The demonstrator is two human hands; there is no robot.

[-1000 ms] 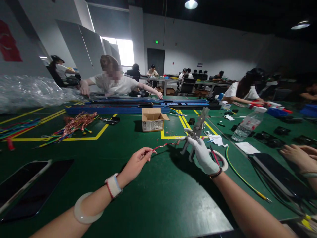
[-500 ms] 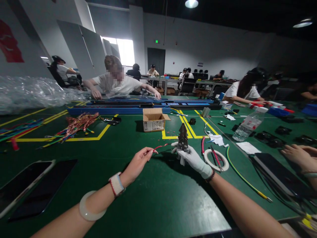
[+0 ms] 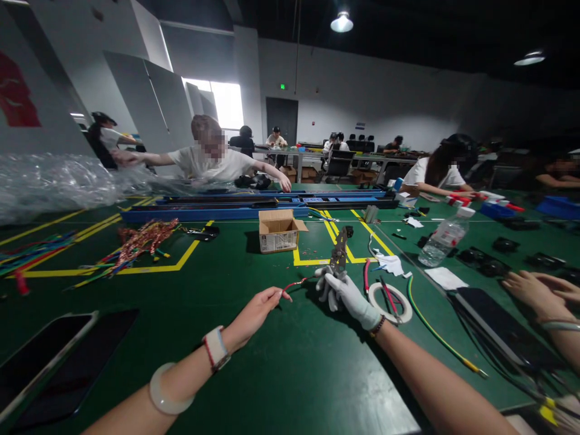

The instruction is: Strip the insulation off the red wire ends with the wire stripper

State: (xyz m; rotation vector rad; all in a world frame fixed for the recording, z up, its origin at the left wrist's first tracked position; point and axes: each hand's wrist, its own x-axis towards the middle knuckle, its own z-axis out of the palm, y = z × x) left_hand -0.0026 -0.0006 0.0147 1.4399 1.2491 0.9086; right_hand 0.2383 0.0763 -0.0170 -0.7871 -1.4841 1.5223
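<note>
Bare, with a watch and a pale bangle on its arm, my left hand (image 3: 265, 302) pinches one end of a thin red wire (image 3: 292, 284). The wire runs right toward my right hand (image 3: 344, 293), which wears a white glove and is closed on dark pliers (image 3: 339, 251) with their head pointing up. The wire's far end by the gloved fingers is too small to make out. A small open cardboard box (image 3: 278, 238) stands beyond the hands. Close to the right of the glove lie a white tape ring (image 3: 372, 296) and red cable pieces.
On the green table (image 3: 226, 362) lie two phones at left, bundled copper wires (image 3: 147, 238), blue rails (image 3: 217, 213) at the back, a plastic bottle (image 3: 446, 235) and a green-yellow cable (image 3: 430, 326) at right. Another person's hands (image 3: 539, 293) rest at the right edge.
The view has tilted slightly up and shifted right. The pliers have tipped a little to the right in my right hand. The person opposite has stretched an arm out to the left.
</note>
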